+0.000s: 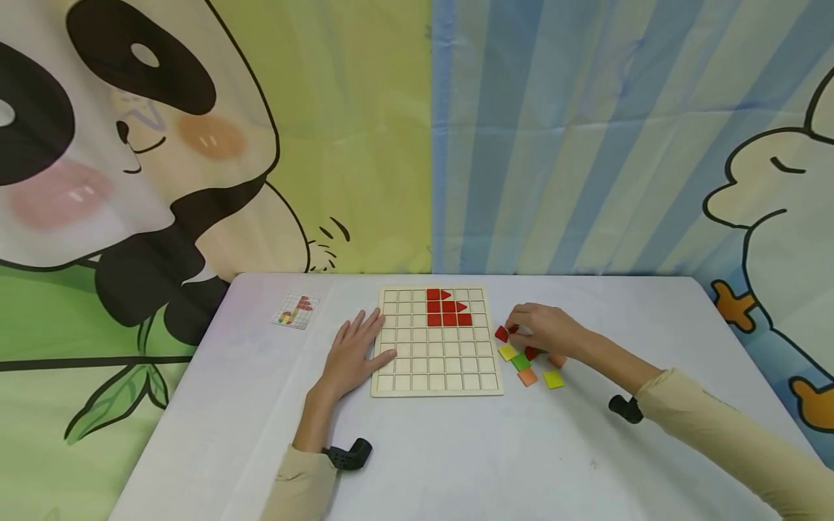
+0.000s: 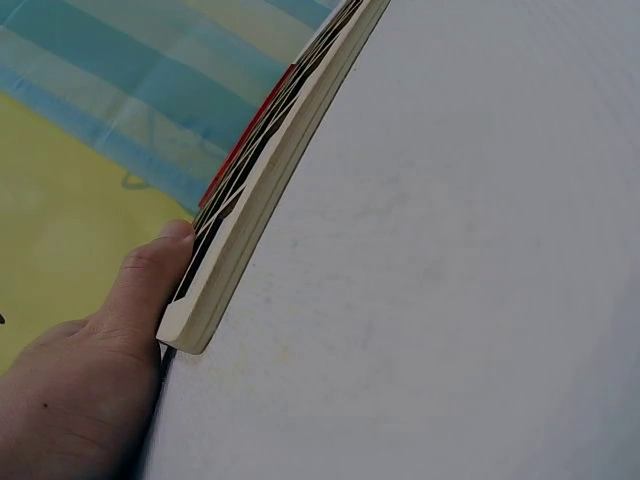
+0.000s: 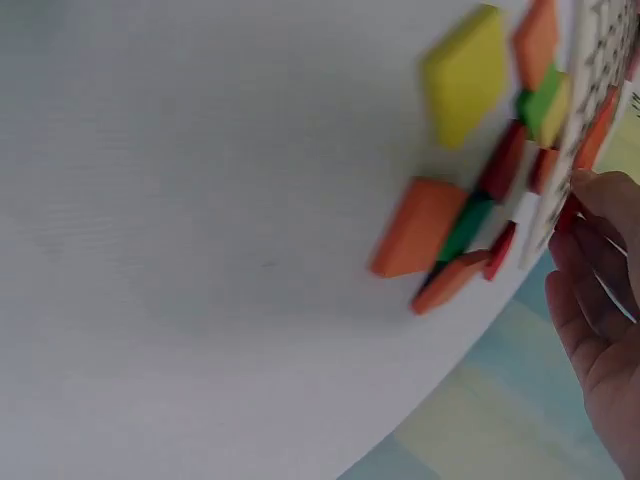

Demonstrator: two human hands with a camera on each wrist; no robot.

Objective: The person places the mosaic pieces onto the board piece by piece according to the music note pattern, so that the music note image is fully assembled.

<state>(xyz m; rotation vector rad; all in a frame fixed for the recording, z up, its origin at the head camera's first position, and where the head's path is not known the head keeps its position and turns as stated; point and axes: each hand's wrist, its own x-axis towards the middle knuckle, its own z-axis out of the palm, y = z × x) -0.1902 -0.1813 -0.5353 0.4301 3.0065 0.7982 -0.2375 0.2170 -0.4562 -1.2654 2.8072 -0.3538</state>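
A pale gridded board [image 1: 435, 362] lies on the table, with several red tiles [image 1: 449, 319] set in its upper middle cells, some square and some triangular. My left hand [image 1: 348, 356] rests along the board's left edge, fingers extended and thumb over the frame; the thumb also shows against the board's edge in the left wrist view. Just right of the board, my right hand [image 1: 546, 325] pinches a small red tile [image 3: 568, 213] between thumb and fingers. The held tile's exact shape is hidden by the fingers. Another red tile [image 1: 501, 333] lies beside the fingertips.
Below the right hand lie loose tiles, including a yellow tile [image 1: 553, 379], a green tile [image 1: 520, 362] and an orange tile [image 1: 527, 377]. Left of the board is a pattern card [image 1: 296, 311]. The white table [image 1: 469, 463] meets a printed curtain at its far edge.
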